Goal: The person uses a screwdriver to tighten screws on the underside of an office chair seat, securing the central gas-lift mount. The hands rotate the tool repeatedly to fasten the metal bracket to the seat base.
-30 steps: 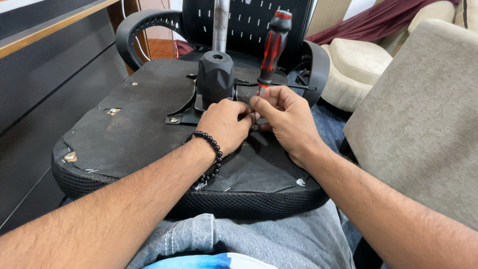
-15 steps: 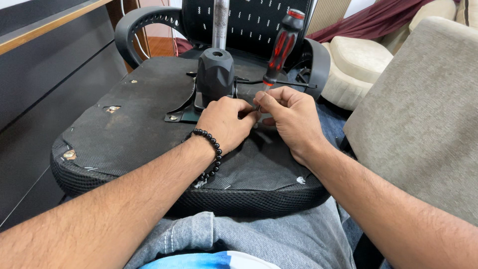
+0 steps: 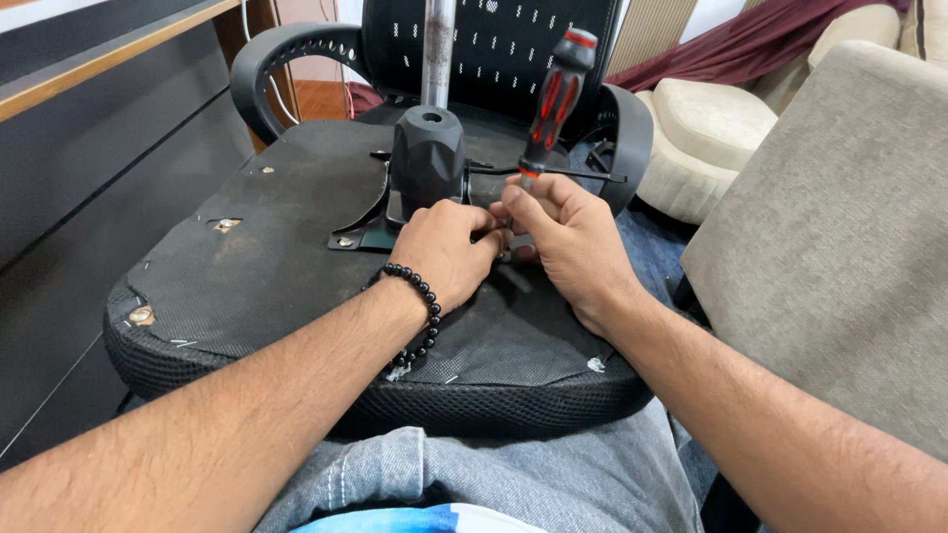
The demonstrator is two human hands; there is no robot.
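Head view: right hand (image 3: pixel 568 237) grips red-black screwdriver (image 3: pixel 553 94), shaft near upright, tip hidden between hands at mechanism plate (image 3: pixel 360 235); left hand (image 3: pixel 444 247) closed beside it, contents hidden.

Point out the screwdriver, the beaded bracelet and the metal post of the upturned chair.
screwdriver (image 3: pixel 553 99): head view, on its red-and-black handle.
beaded bracelet (image 3: pixel 423 296): head view, on the black beads at the left wrist.
metal post (image 3: pixel 436 49): head view, on the bare shaft.
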